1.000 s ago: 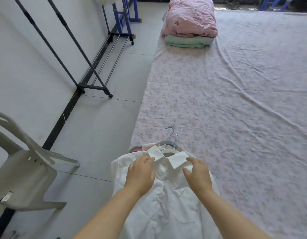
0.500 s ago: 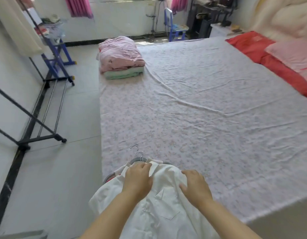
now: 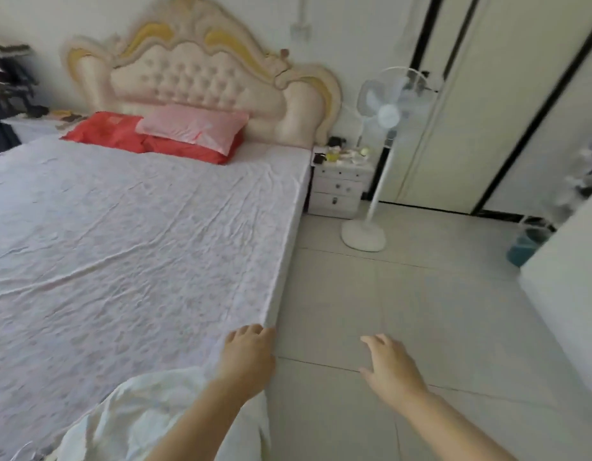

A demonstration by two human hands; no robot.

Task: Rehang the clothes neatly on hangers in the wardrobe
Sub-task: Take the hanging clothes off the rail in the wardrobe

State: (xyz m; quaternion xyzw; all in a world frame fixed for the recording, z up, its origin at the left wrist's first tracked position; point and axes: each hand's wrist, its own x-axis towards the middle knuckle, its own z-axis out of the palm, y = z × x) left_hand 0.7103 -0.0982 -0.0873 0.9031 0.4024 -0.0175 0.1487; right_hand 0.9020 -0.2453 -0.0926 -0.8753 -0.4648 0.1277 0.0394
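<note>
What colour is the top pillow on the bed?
Pink. The top pillow lies on a red pillow, seen in the head view.

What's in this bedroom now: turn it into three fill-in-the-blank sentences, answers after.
1. The lower pillow, under the pink pillow, is ____.
2. The white garment lies on the ____.
3. The right hand is spread above the tiled ____.
Missing words: red; bed; floor.

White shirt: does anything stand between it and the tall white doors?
Only the standing fan, in front of the tall white doors' left part. Otherwise bare floor tiles separate the white shirt from them.
</note>
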